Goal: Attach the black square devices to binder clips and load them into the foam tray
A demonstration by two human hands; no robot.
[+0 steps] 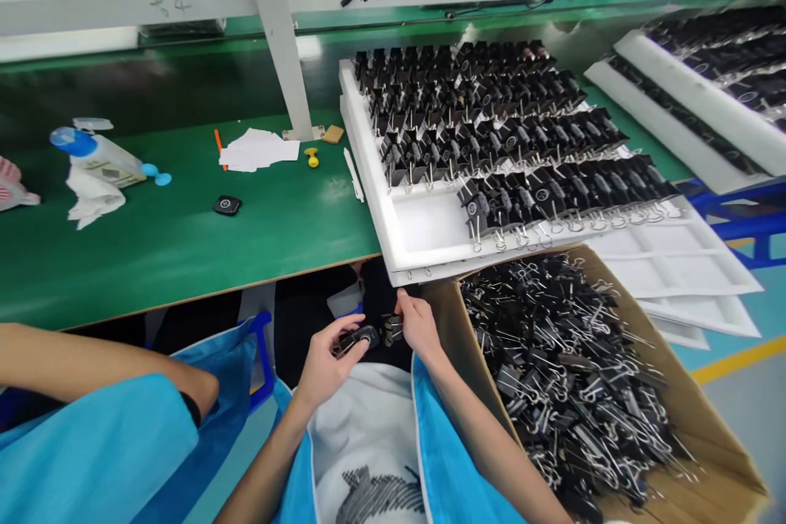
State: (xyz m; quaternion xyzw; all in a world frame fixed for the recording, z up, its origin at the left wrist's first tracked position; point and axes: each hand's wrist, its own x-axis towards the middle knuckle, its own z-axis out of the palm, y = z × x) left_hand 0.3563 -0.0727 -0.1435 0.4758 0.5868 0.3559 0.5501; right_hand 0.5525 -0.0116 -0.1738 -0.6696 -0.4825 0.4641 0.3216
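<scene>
Low in front of my body, just off the table's front edge, my left hand [332, 356] grips a small black device [367, 336] with a round mark on its face. Close to its right, my right hand [418, 326] pinches a black binder clip [391, 330]; whether clip and device touch is unclear. A white foam tray [423, 223] at the right of the table holds rows of black devices with binder clips on them. Below it stands a cardboard box [706, 401] filled with loose black binder clips [571, 360].
On the green table [295, 221] lie one black device [227, 205], white paper [258, 150], a yellow stamp [313, 157] and a bottle [101, 155]. Another person's arm [104, 360] reaches in from the left. A white post [279, 33] rises at the table's back.
</scene>
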